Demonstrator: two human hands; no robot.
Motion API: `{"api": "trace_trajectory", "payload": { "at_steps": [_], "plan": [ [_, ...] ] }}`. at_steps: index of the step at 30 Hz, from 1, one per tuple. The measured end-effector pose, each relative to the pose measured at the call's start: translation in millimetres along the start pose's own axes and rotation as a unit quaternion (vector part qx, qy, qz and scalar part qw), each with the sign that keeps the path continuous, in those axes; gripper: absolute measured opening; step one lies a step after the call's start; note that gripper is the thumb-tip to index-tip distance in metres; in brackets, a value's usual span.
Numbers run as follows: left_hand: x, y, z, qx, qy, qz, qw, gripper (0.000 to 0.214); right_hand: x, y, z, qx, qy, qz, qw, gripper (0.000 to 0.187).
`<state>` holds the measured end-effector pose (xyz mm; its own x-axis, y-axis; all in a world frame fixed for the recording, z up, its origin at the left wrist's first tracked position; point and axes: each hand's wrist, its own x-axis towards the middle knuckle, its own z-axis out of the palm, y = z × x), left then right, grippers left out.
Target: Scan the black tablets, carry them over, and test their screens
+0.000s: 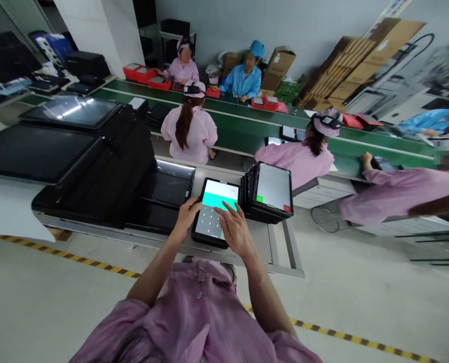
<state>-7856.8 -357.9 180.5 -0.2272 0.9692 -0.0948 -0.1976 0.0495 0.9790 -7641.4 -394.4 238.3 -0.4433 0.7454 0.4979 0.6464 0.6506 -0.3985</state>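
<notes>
A tablet (pixel 209 217) lies in front of me on the bench, its lit screen showing a calculator keypad below a turquoise band. My left hand (pixel 187 216) grips the tablet's left edge with fingers curled at its side. Over the right part of the screen, my right hand (pixel 235 228) is spread, fingertips at or just above the glass; contact is hard to tell. Close to the right stands a stack of tablets (pixel 273 186), the top one with a pale screen and small green and red squares. Dark tablets (pixel 167 181) lie left of my left hand.
Large black-screened devices (pixel 39 151) are piled on the bench (pixel 279 247) at left. Beyond it, several people in pink or blue work along a green conveyor line (pixel 235 126) with red trays (pixel 137 73). Yellow-black tape (pixel 73 257) crosses the floor; cardboard boxes (pixel 356 65) stand behind.
</notes>
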Motion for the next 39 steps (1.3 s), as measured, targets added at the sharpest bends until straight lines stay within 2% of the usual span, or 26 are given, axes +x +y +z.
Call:
{"api": "trace_trajectory", "payload": {
  "at_steps": [4, 6, 12, 16, 20, 24, 28, 31, 35, 39],
  "plan": [
    [4.5, -2.5, 4.4, 0.057, 0.007, 0.024, 0.998, 0.046, -6.7, 16.4, -9.9, -0.028, 0.102, 0.052, 0.993, 0.038],
    [5.6, -6.3, 3.7, 0.064, 0.009, 0.031, 0.997, 0.046, -9.4, 23.2, -11.5, -0.040, 0.123, 0.066, 0.989, 0.038],
    [4.8, -14.1, 0.0, -0.002, -0.003, 0.010, 1.000, 0.034, -4.5, 28.0, 1.9, -0.051, 0.105, 0.080, 0.990, 0.039],
    [-6.7, -16.5, -2.5, -0.043, -0.013, 0.028, 0.999, 0.040, -0.4, 27.3, 7.6, -0.050, 0.097, 0.074, 0.991, 0.037],
    [-24.7, -23.9, -10.3, -0.037, -0.028, 0.034, 0.998, 0.051, -4.8, 32.1, 3.6, -0.056, 0.121, 0.084, 0.987, 0.036],
    [-43.5, -39.3, -16.6, -0.010, -0.035, 0.080, 0.996, 0.058, -7.2, 32.9, 2.5, -0.053, 0.114, 0.086, 0.988, 0.035],
    [-60.4, -56.4, -18.4, 0.009, 0.008, 0.110, 0.994, 0.063, -2.9, 28.7, 5.4, -0.042, 0.084, 0.074, 0.993, 0.035],
    [-69.6, -65.1, -18.9, 0.026, 0.030, 0.135, 0.990, 0.062, 1.1, 29.1, 5.1, -0.025, 0.106, 0.088, 0.990, 0.037],
    [-74.1, -71.8, -18.5, 0.052, 0.040, 0.171, 0.983, 0.057, 5.3, 31.7, 4.5, 0.010, 0.119, 0.107, 0.987, 0.038],
    [-71.6, -80.0, -18.1, 0.067, 0.043, 0.215, 0.973, 0.056, 10.1, 29.5, 4.9, 0.018, 0.113, 0.089, 0.989, 0.037]
  ]
}}
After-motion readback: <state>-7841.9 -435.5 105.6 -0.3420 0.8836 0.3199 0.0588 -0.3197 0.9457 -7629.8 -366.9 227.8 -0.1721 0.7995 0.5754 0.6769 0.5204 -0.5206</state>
